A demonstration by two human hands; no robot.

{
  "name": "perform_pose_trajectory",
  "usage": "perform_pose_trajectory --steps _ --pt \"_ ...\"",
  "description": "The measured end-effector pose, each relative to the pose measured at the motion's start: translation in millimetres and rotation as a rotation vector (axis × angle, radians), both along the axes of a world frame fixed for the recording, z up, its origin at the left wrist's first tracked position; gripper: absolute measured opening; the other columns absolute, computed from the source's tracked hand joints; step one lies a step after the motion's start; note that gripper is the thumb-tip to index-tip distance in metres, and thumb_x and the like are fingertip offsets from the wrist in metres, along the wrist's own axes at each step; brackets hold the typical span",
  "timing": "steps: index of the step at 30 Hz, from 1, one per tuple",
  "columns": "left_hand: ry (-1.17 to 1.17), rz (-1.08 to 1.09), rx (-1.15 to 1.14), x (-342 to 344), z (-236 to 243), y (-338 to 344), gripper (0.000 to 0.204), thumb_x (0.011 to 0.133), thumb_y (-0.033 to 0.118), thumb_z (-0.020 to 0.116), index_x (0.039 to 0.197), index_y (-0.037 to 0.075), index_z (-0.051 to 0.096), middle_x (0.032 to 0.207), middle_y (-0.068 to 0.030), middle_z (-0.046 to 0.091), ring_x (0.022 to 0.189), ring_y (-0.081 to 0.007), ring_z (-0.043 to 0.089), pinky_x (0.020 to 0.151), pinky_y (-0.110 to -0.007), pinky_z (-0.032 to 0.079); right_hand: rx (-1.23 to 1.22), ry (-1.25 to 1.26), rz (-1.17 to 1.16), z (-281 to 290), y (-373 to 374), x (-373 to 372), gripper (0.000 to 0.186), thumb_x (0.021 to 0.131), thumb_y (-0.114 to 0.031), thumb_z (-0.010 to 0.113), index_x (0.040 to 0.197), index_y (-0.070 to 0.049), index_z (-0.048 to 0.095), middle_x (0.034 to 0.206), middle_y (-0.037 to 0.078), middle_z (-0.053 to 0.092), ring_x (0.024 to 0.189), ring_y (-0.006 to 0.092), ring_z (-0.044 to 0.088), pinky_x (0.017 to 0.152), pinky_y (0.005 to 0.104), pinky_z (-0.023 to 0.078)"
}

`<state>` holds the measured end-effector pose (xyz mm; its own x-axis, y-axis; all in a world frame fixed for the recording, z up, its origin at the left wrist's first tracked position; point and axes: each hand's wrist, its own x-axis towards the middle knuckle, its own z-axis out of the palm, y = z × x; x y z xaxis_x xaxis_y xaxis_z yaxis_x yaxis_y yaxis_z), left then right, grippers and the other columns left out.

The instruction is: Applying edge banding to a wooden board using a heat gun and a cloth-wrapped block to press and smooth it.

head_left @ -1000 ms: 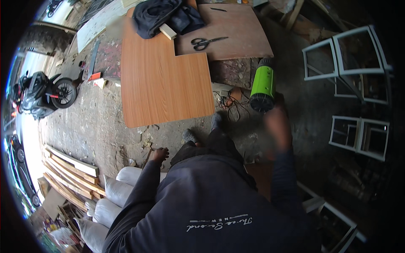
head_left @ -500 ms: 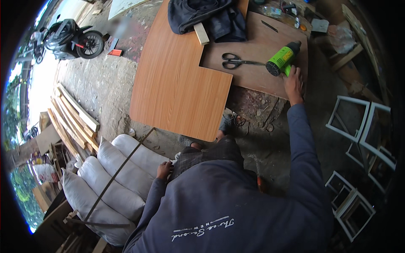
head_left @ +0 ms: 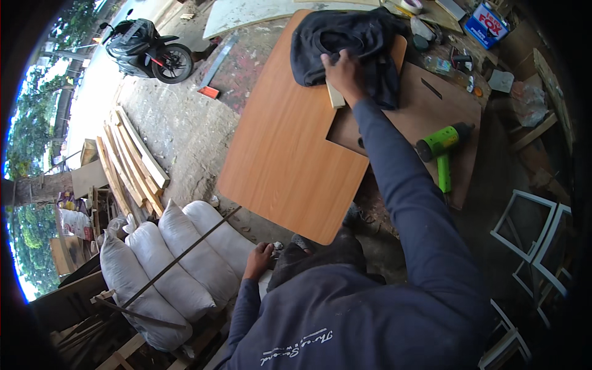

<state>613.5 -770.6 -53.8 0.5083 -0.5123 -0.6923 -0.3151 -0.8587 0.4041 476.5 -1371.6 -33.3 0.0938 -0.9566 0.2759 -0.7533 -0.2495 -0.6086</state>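
Observation:
My right hand (head_left: pixel 342 77) reaches over the dark folded cloth (head_left: pixel 308 46), fingers apart at its near side, above a short pale wood block (head_left: pixel 335 97) on the wood-grain board (head_left: pixel 283 160). A green heat gun (head_left: pixel 439 144) lies on the brown panel (head_left: pixel 462 98), to the right of my sleeved forearm, which mostly hides the scissors. Low beside my dark-clothed leg, my left hand (head_left: pixel 259 262) has loosely bent fingers and no visible object in it.
White sacks (head_left: pixel 197 259) with a thin strip across them and timber planks (head_left: pixel 129 160) lie left. A motorbike (head_left: pixel 139 52) stands upper left. White frames (head_left: pixel 518 228) are at right. A blue tin (head_left: pixel 487 24) and clutter sit top right.
My right hand set the green heat gun onto the brown panel, let go, and moved up-left to the cloth. The view has shifted, bringing more of the roadside into sight.

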Motion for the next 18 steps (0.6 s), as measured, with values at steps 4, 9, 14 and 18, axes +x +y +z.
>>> perform_pose_trajectory --steps 4,9,14,18 --pt "-0.020 0.059 -0.036 4 25 6 0.043 0.108 0.035 0.060 0.116 -0.004 0.074 0.099 -0.0144 0.079 0.092 -0.0225 0.074 0.085 -0.038 0.055 0.162 0.203 -0.080 -5 -20 68 0.064 0.093 -0.035 0.072 0.133 0.012 0.055 0.126 0.039 0.063 0.117 0.0515 0.066 0.101 0.0527 0.056" --pt "0.071 0.094 -0.122 25 66 -10 0.038 0.108 0.031 0.063 0.118 -0.004 0.075 0.103 -0.0143 0.079 0.095 -0.0220 0.074 0.086 -0.036 0.056 0.281 -0.145 0.053 51 -38 45 0.066 0.088 -0.035 0.072 0.132 0.013 0.059 0.129 0.040 0.065 0.126 0.0486 0.064 0.112 0.0489 0.050" --pt "-0.159 -0.223 -0.595 83 144 -143 0.026 0.106 0.022 0.067 0.113 -0.002 0.075 0.096 -0.0200 0.075 0.092 -0.0298 0.075 0.084 -0.039 0.056 0.021 -0.350 0.336 187 40 -33 0.056 0.101 -0.034 0.060 0.135 0.009 0.060 0.125 0.030 0.070 0.119 0.0429 0.067 0.108 0.0416 0.049" --pt "-0.321 -0.557 -1.301 106 257 -289 0.016 0.106 0.010 0.066 0.117 -0.001 0.070 0.115 -0.0177 0.071 0.109 -0.0285 0.070 0.090 -0.038 0.055 0.131 -0.575 0.391 283 156 -62 0.066 0.106 -0.043 0.065 0.146 0.008 0.055 0.130 0.022 0.071 0.122 0.0269 0.066 0.108 0.0361 0.048"
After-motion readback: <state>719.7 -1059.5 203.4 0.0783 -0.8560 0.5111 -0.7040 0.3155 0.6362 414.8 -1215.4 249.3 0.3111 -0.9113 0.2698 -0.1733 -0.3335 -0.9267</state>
